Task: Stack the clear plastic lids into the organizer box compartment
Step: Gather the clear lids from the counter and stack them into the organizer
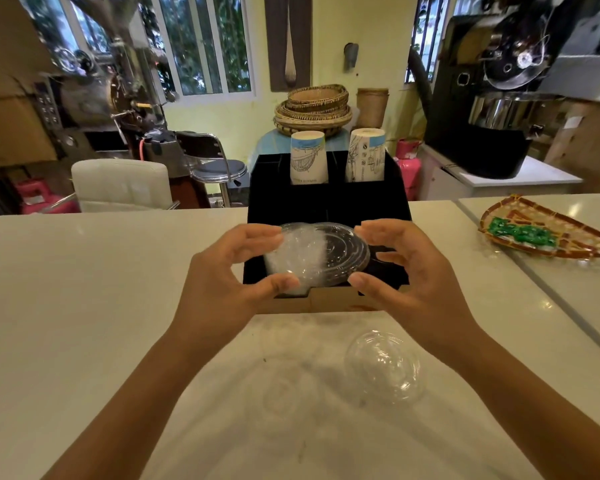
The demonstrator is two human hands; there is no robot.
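Two bare hands hold a stack of clear lids point(317, 256) over the front compartment of a black organizer box point(328, 202) w/ a cardboard front edge, at the middle of a white desk point(84, 289). The left hand point(229, 271) pinches the stack's left rim, thumb below and fingers curled on top; the right hand point(400, 268) grips the right rim the same way. The stack sits tilted, its right side darker against the box interior. Whether it touches the compartment floor can't be told. Behind the stack, in the box's rear compartments, two stacks of printed paper cups point(308, 157) stand upside down, side by side. In front of the box, nearer the camera, one domed clear lid point(383, 367) lies on the desk, apart from the box; a fainter flat clear lid point(281, 398) lies left of it. Right of the box, well apart, a woven tray point(548, 226) holds sth green.
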